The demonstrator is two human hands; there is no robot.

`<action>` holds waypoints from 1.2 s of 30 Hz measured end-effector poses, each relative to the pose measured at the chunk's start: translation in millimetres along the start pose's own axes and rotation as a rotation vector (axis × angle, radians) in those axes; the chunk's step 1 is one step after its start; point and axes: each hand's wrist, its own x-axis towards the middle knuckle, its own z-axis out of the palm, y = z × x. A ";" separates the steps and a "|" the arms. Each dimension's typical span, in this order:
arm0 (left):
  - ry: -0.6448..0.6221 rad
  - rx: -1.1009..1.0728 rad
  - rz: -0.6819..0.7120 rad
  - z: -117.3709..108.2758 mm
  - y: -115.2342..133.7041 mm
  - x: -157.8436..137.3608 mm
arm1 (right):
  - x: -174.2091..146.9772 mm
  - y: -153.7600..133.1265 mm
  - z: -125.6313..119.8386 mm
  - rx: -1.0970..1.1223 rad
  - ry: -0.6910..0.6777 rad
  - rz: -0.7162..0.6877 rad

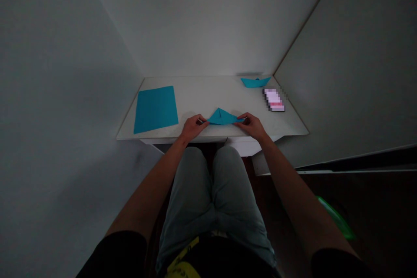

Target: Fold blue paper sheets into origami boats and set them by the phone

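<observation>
Black shirt front (228, 258) and jeans (193, 186) lie nearest, below both hands. Left hand (193, 127) and right hand (252, 126) each pinch one pointed end of the folded blue paper (223, 117), located between them at the table (208, 93). Flat blue sheet (156, 109): left of the left hand. Paper boat (255, 83): beyond the right hand. Apparent step: shaping the fold by its ends. Next move likely calls for light, even tension on both tips.
</observation>
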 end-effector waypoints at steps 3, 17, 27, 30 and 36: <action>0.008 0.007 -0.011 1.0 -0.1 0.9 | -0.1 -0.4 0.9 -0.017 -0.017 -0.006; -0.014 0.139 0.115 4.3 3.6 -2.7 | 9.9 -7.6 17.2 0.026 0.170 -0.109; -0.011 0.142 0.063 5.0 8.4 -0.9 | 42.0 -46.2 63.4 0.067 0.171 -0.219; -0.001 0.191 0.073 5.5 10.0 -1.3 | 41.4 -48.0 63.7 -0.006 0.185 -0.261; 0.005 0.276 0.144 5.1 13.1 -3.7 | 32.8 -40.3 78.3 0.008 0.221 -0.195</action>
